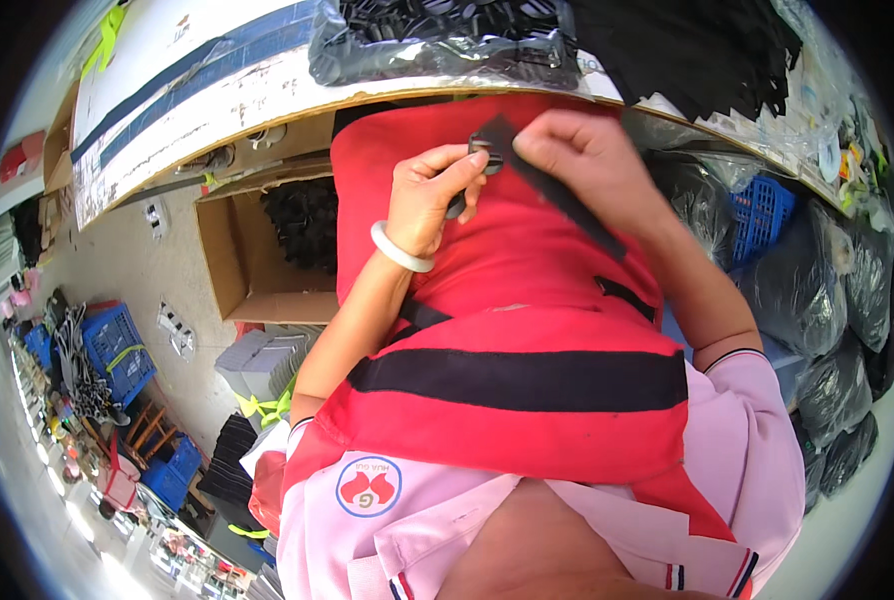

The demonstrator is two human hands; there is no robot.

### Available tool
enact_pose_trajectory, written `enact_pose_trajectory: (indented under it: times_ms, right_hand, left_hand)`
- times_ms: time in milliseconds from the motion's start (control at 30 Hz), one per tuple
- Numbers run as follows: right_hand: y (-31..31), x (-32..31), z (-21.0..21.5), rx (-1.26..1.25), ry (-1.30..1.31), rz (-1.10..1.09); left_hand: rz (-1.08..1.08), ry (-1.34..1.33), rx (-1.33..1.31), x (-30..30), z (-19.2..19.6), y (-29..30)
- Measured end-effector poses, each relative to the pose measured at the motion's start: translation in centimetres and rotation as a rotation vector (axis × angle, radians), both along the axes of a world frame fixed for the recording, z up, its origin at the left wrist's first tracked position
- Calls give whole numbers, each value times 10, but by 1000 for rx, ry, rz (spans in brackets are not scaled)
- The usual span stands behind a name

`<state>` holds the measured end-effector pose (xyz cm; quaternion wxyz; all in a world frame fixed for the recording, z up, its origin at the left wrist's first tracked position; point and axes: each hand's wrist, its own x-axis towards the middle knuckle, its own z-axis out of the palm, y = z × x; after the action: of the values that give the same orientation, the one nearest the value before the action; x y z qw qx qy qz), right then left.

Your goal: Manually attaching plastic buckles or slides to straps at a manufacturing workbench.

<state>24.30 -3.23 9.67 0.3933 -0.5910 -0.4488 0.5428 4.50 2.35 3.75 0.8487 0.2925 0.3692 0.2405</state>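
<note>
Above the red apron (497, 260) on my lap, my left hand (435, 190) pinches a small black plastic buckle (493, 160) between thumb and fingers. A white bangle (401, 250) rings that wrist. Just to the right, my right hand (585, 160) is closed on a black fabric strap (589, 222), slightly blurred. One end of the strap is up beside the buckle; the other hangs down below my right hand. Whether the strap passes through the buckle I cannot tell.
A clear plastic bag of black buckles (447, 65) lies on the white worktable (207, 90), with a pile of black straps (692, 50) to its right. An open cardboard box (229, 260) with black pieces stands below left. Dark plastic bags (792, 280) and a blue crate (760, 215) crowd the right.
</note>
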Motion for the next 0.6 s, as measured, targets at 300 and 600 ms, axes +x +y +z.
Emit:
enact_pose_trajectory:
  times_ms: [300,600]
  right_hand:
    - [-1,-27,-22,-374,465,-91]
    - [0,-41,-29,-269,554,-173]
  left_hand:
    - [133,150,333,-8,0,-7]
    - [223,370,1034,-10,-8,-2]
